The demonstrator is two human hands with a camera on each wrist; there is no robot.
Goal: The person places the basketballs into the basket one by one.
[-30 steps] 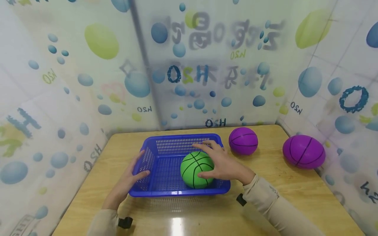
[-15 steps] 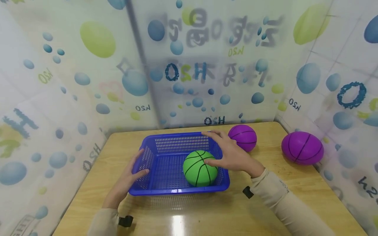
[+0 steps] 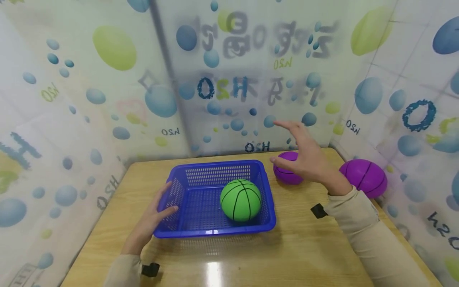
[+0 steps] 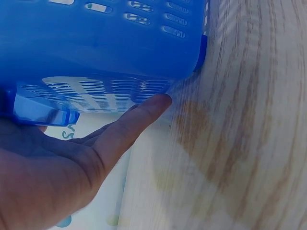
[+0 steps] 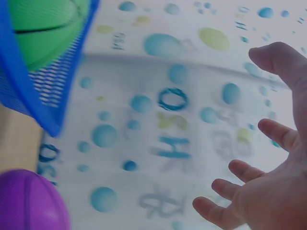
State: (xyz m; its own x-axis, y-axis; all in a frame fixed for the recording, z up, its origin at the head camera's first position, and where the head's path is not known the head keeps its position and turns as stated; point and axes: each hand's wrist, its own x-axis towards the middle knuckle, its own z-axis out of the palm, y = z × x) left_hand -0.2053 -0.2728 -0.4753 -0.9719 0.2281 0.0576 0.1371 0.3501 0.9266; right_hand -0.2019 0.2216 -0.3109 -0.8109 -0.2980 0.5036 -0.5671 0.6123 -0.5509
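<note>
A blue perforated plastic basket (image 3: 215,232) sits on the table with a green toy basketball (image 3: 240,200) inside its right half. My left hand (image 3: 148,221) holds the basket's left side, thumb over the rim and fingers along the outer wall. In the left wrist view, the fingers (image 4: 139,117) lie against that slotted wall (image 4: 100,93). My right hand (image 3: 312,159) is raised in the air, fingers spread and nothing in them. Behind it, partly covered, is a purple ball (image 3: 287,175); in the right wrist view this purple ball (image 5: 31,203) stands apart from the hand (image 5: 268,177).
Another purple ball (image 3: 365,179) lies near the table's right edge, partly behind the right wrist. The wooden table (image 3: 265,263) meets a patterned curtain (image 3: 229,131) at the back and sides.
My right hand has left the green ball and risen up and to the right, to in front of the nearer purple ball. The green ball stays in the basket. My left hand keeps its hold.
</note>
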